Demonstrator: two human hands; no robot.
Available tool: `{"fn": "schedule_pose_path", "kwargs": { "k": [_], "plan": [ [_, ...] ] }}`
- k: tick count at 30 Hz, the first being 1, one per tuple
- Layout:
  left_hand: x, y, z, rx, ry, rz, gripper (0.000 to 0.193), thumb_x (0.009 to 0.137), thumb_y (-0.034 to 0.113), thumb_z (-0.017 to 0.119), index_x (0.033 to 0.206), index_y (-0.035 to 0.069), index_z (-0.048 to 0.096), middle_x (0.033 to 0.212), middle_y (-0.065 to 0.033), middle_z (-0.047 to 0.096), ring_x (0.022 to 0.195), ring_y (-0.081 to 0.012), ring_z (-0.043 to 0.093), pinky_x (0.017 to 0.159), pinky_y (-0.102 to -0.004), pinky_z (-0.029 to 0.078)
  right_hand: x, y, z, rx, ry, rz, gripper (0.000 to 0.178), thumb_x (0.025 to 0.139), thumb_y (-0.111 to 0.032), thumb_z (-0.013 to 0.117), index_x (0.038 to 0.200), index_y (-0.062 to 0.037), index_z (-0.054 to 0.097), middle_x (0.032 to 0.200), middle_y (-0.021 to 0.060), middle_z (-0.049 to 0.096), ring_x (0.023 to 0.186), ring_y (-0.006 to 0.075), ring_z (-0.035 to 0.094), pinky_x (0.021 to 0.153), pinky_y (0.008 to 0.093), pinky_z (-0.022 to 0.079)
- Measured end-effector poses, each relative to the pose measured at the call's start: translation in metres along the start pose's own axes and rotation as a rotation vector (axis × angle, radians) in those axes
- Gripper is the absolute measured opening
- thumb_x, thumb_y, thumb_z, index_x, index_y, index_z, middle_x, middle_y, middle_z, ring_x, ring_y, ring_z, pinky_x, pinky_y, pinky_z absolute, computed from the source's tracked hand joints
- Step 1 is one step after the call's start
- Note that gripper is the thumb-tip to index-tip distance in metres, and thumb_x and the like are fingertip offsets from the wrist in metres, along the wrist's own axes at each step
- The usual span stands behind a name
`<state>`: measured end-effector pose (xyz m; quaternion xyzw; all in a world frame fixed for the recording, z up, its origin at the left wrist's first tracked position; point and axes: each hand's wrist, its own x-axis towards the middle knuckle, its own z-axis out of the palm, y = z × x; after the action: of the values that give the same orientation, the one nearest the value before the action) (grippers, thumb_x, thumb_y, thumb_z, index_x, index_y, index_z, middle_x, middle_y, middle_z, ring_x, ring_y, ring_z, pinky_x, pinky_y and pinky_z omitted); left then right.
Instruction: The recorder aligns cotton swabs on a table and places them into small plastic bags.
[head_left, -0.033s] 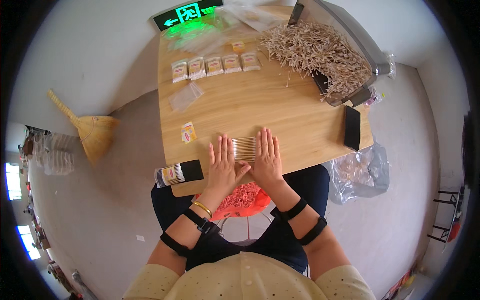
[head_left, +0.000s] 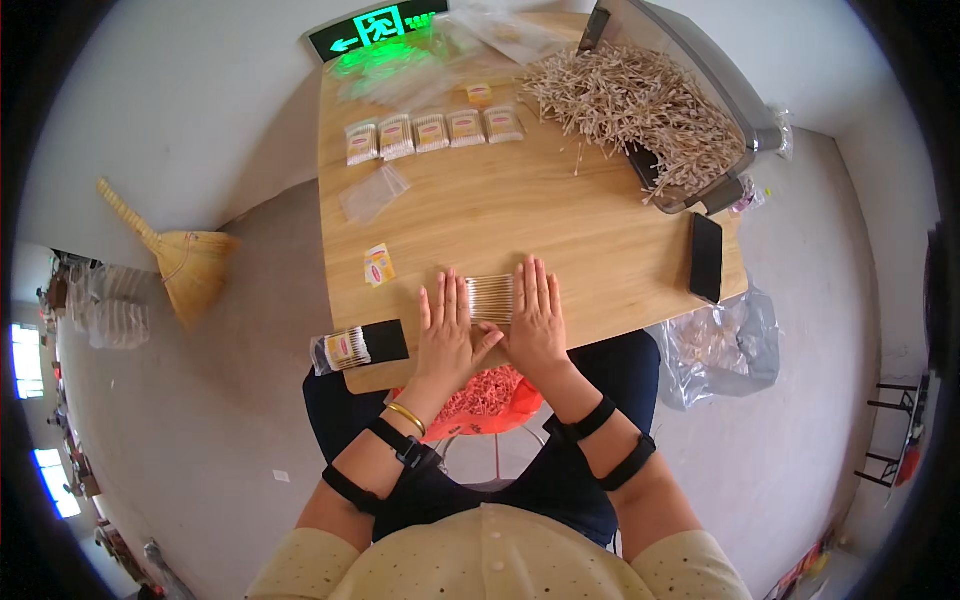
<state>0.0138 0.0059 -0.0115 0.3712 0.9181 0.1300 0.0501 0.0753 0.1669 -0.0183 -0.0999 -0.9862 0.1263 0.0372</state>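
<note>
A flat row of cotton swabs (head_left: 490,299) lies side by side on the wooden table near its front edge. My left hand (head_left: 446,325) rests flat against the swabs' left ends, fingers stretched forward. On the other end, my right hand (head_left: 537,315) lies flat too, its fingers straight and the palm down. Both thumbs point inward and meet just below the row. Left of my left hand, a partly bagged bundle of swabs (head_left: 346,348) with a yellow label sits by a black flat piece (head_left: 385,341). Small yellow-and-white cards (head_left: 379,265) lie beyond it.
Several filled swab packets (head_left: 431,132) line the table's far side, with clear bags (head_left: 375,193) nearer. A grey bin (head_left: 690,45) spills loose swabs (head_left: 640,110) at the far right. A black phone-like slab (head_left: 706,257) lies on the right edge. A red bag (head_left: 485,400) hangs below the front edge.
</note>
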Motion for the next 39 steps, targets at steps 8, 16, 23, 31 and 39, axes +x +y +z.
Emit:
{"fn": "schedule_pose_path", "kwargs": {
  "k": [8,16,23,31,39],
  "plan": [
    [0.005,0.004,-0.009,-0.017,0.036,0.109,0.094,0.101,0.066,0.038,0.161,-0.004,0.018,0.169,-0.0229,0.016,0.159,-0.0344,0.009,0.126,-0.0583,0.001,-0.003,0.005,-0.013,-0.027,-0.071,-0.01,0.104,0.093,-0.065,0.055,0.158,0.0097,0.022,0.168,0.0257,0.017,0.158,0.0349,0.012,0.128,0.0504,0.01],
    [0.02,0.016,-0.02,0.021,0.035,0.154,0.094,0.1,0.07,0.033,0.161,0.0,0.022,0.17,-0.0144,0.02,0.159,-0.0263,0.014,0.127,-0.0559,0.003,-0.021,0.027,-0.022,0.04,-0.062,-0.068,0.107,0.089,-0.059,0.065,0.158,0.01,0.02,0.167,0.0261,0.019,0.158,0.0359,0.014,0.128,0.0516,0.01],
    [0.018,0.008,-0.01,0.009,-0.013,0.153,0.092,0.101,0.067,0.036,0.162,0.0,0.019,0.17,-0.0158,0.021,0.158,-0.0279,0.016,0.127,-0.0557,0.004,-0.023,0.029,-0.024,0.127,-0.047,-0.078,0.105,0.09,-0.056,0.065,0.159,0.0078,0.018,0.167,0.025,0.02,0.157,0.0358,0.015,0.128,0.0514,0.01],
    [-0.008,-0.018,-0.017,-0.379,0.329,-0.043,0.057,0.099,0.019,0.054,0.152,0.004,0.036,0.159,-0.0183,0.038,0.148,-0.038,0.034,0.124,-0.0569,0.02,-0.041,0.012,-0.027,0.374,0.043,-0.11,0.055,0.081,-0.02,0.076,0.131,-0.0042,0.058,0.146,0.0211,0.044,0.136,0.0429,0.042,0.112,0.0533,0.038],
    [-0.016,-0.021,-0.014,-0.471,0.373,-0.06,0.032,0.092,0.002,0.059,0.124,0.006,0.064,0.143,-0.0176,0.054,0.134,-0.0403,0.049,0.115,-0.0499,0.038,-0.038,-0.008,-0.029,0.374,0.087,-0.195,0.054,0.08,-0.017,0.077,0.132,-0.0164,0.063,0.142,0.0178,0.045,0.134,0.0407,0.044,0.11,0.0537,0.04]
  ]
}}
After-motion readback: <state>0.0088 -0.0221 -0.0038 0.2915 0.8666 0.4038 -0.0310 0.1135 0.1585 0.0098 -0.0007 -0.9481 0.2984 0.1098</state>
